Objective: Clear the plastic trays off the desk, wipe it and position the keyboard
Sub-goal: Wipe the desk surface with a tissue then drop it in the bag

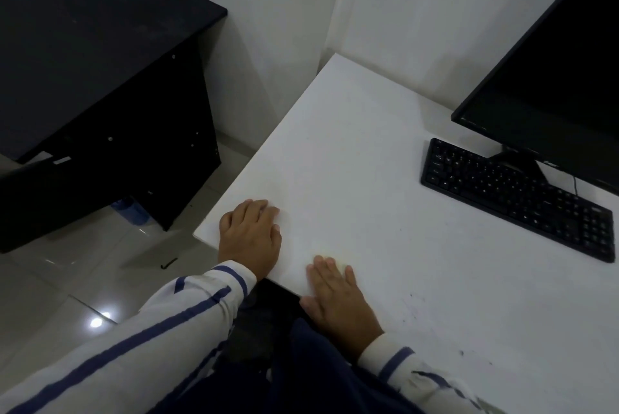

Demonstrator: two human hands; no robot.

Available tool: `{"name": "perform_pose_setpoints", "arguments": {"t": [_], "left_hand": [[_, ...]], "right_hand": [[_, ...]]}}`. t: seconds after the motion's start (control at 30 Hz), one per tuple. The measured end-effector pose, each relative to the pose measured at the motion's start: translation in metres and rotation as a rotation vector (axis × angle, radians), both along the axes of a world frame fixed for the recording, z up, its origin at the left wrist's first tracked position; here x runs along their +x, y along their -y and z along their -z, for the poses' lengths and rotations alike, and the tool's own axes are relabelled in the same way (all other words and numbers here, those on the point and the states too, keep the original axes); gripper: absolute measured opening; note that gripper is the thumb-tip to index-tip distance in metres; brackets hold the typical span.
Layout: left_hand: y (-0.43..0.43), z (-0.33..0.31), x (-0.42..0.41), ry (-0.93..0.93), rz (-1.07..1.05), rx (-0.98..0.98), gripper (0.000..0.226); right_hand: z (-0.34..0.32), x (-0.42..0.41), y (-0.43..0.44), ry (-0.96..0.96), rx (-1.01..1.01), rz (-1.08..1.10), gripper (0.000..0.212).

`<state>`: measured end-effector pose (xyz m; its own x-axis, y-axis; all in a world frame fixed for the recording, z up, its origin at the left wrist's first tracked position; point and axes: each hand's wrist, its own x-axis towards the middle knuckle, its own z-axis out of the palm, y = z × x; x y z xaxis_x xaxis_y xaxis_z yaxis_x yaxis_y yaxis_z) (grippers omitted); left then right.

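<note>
Head view: two hands flat on a white tabletop, keyboard off toward 3 o'clock.

The left hand rests palm-down at the tabletop's near corner, fingers loosely spread, gripping nothing; the right hand lies flat just beside it, also empty. The black keyboard sits angled under the dark monitor (well apart from both hands).
</note>
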<state>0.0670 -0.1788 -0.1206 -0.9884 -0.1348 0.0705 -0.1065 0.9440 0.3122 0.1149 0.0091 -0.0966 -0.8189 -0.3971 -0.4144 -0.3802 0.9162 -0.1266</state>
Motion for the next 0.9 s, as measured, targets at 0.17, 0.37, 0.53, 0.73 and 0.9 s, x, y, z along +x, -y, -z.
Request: {"name": "perform_pose_setpoints", "arguments": {"t": [0.17,0.37,0.53,0.73,0.9], "left_hand": [[0.000,0.000,0.000,0.011,-0.020,0.015,0.046],[-0.011,-0.007,-0.005,0.065,-0.017,0.086,0.036],[-0.034,-0.012,-0.010,0.110,0.187,0.124,0.044],[-0.045,-0.013,-0.012,0.188,0.292,0.101,0.046],[-0.054,-0.017,-0.013,0.240,0.274,0.056,0.051]], "right_hand": [[0.006,0.033,-0.029,0.096,-0.024,-0.122,0.052],[-0.002,0.006,-0.051,-0.042,0.031,0.043,0.082],[0.004,0.013,-0.023,-0.016,0.023,-0.040,0.085],[0.004,0.036,-0.075,0.057,0.012,-0.016,0.064],[-0.003,0.013,-0.070,-0.067,0.039,0.142,0.096]]}}
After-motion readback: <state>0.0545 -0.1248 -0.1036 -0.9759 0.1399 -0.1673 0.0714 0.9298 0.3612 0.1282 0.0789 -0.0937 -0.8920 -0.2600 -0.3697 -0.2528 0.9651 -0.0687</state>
